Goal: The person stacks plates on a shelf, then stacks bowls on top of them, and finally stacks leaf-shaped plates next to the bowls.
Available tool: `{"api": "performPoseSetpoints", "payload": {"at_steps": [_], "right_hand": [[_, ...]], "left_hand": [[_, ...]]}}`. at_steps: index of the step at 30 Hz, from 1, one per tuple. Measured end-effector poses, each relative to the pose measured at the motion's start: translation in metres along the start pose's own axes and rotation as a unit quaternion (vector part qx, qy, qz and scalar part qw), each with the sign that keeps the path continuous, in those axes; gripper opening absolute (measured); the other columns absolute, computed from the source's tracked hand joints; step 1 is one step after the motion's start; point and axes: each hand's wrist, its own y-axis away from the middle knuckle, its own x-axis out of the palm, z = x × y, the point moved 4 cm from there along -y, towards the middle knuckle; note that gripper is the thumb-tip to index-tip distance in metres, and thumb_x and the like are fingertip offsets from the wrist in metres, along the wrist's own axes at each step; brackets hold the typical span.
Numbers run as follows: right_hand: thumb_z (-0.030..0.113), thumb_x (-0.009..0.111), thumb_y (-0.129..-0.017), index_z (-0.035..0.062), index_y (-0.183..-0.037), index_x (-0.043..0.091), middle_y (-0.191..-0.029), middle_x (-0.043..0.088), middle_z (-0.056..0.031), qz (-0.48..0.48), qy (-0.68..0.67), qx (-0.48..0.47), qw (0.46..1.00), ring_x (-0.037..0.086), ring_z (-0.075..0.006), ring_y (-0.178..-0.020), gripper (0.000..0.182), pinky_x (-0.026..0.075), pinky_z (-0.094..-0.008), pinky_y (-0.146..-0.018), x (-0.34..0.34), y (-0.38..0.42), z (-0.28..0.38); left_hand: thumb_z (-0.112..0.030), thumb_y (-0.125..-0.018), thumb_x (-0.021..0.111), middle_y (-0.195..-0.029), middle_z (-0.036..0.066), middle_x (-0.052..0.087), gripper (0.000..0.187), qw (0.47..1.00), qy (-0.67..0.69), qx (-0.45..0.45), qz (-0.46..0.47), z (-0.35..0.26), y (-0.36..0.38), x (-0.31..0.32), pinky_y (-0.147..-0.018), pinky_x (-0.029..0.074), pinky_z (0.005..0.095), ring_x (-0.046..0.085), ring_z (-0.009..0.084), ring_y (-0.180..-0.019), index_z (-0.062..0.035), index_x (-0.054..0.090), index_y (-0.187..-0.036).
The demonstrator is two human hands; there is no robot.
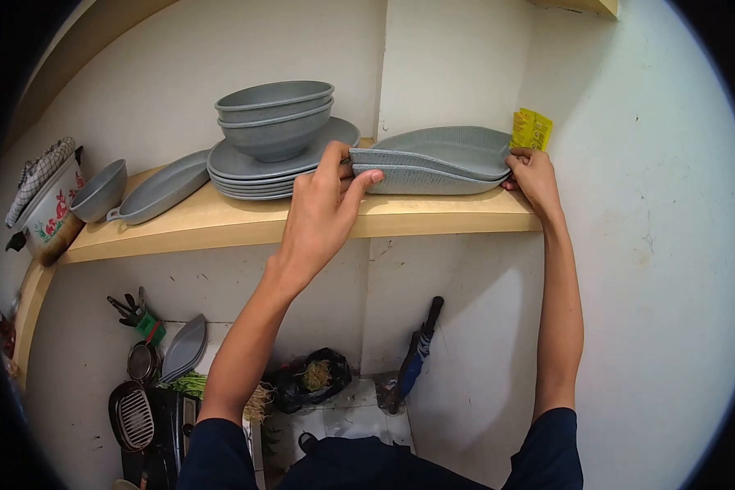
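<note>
Two grey leaf-shaped dishes (433, 181), nested one in the other, rest at the right end of the wooden shelf (302, 227). My left hand (322, 204) grips their left end, with the thumb in front and the fingers partly hidden behind. At the opposite tip, my right hand (534, 178) is closed on the rim, its fingertips partly out of sight. Just left of my left hand is a stack of grey round plates (253, 181) with grey bowls (276, 126) on top. A yellow packet (531, 129) stands behind my right hand.
Further left on the shelf are a grey oval dish (167, 188), a tilted grey bowl (100, 192) and a flowered pot (53, 214) with a cloth. Below are a grill pan (135, 415), another grey leaf-shaped dish (184, 347), a black bag (310, 382) and a folded umbrella (416, 355).
</note>
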Motion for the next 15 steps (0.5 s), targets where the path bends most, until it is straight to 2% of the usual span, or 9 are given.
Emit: {"api": "performPoseSetpoints", "payload": {"at_steps": [10,13,15], "right_hand": [[0.010,0.063,-0.092,-0.0192,-0.127,0.058,-0.067,0.066,-0.0088,-0.010,-0.017,0.010,1.000,0.071,-0.0154,-0.061,0.045,0.058,-0.0268,-0.062,-0.004,0.009,0.005],[0.010,0.064,-0.093,-0.0146,-0.123,0.063,-0.065,0.066,-0.0088,-0.035,-0.002,-0.016,0.999,0.068,-0.0143,-0.057,0.039,0.053,-0.0263,-0.056,-0.004,0.014,0.010],[0.013,0.064,-0.096,-0.0111,-0.118,0.065,-0.063,0.064,-0.0067,-0.112,0.026,-0.076,0.991,0.061,-0.0121,-0.052,0.032,0.047,-0.0262,-0.051,-0.008,0.034,0.022]], "left_hand": [[-0.013,-0.099,0.068,-0.096,0.024,0.076,0.031,0.999,0.020,-0.008,-0.032,-0.002,0.001,0.000,-0.073,0.059,0.0327,0.077,0.0250,-0.090,0.0049,0.055,-0.120],[-0.012,-0.099,0.067,-0.101,0.026,0.075,0.034,0.999,0.006,-0.020,-0.024,-0.001,0.004,-0.002,-0.077,0.061,0.0341,0.076,0.0273,-0.095,0.0039,0.053,-0.126],[-0.010,-0.099,0.066,-0.106,0.027,0.074,0.037,0.998,-0.009,0.038,-0.048,-0.009,0.018,-0.007,-0.081,0.062,0.0351,0.076,0.0288,-0.097,0.0035,0.052,-0.130]]}}
